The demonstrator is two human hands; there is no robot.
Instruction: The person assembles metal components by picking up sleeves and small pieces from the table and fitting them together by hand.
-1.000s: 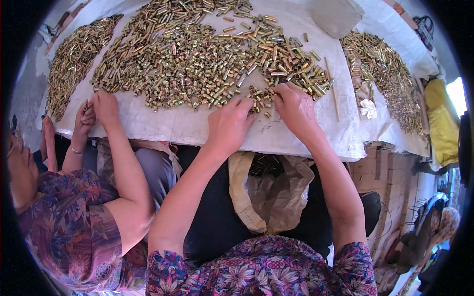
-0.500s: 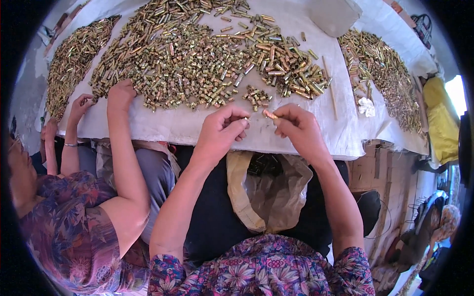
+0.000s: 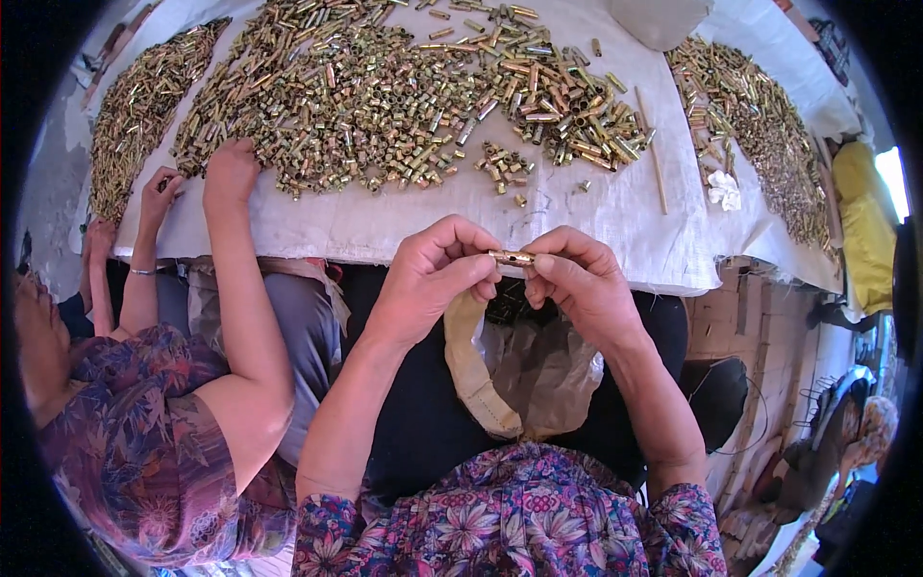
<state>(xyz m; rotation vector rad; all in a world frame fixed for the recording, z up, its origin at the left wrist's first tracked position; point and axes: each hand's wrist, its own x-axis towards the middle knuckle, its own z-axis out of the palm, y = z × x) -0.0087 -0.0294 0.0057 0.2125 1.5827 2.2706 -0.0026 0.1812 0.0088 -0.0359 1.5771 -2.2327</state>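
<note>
1. Cloth (image 3: 606,226): the pale sheet over the table sits a little higher in view than half a second ago, so the head seems to have tipped down slightly.
2. Pile (image 3: 356,125): the main heap of brassy tubes and short collars on the cloth looks much the same. The hands have left its near edge, where they were a second ago.
3. Neighbour (image 3: 135,452): the co-worker on the left has one hand (image 3: 233,173) at the pile's left edge, much as before.
4. Sack (image 3: 488,396): open in the lap, below the table edge. The person's hands have come back over its far rim and now partly hide its mouth.
5. Left hand (image 3: 433,279) and right hand (image 3: 585,284): apart half a second ago, they now meet. Each pinches one end of the same piece between thumb and fingers. I judge that the work has passed from picking up to handling one piece with both hands.
6. Cluster (image 3: 502,165): the small group of short collars lies near the pile, now well apart from the hands.
7. Tube (image 3: 512,258): held level between the fingertips, just off the table's near edge, with dark openings along its side. Whether it is one part or two fitted together, I cannot tell.
8. Collar (image 3: 585,186): a loose one shows right of the cluster; the right hand may have covered that spot earlier.
</note>
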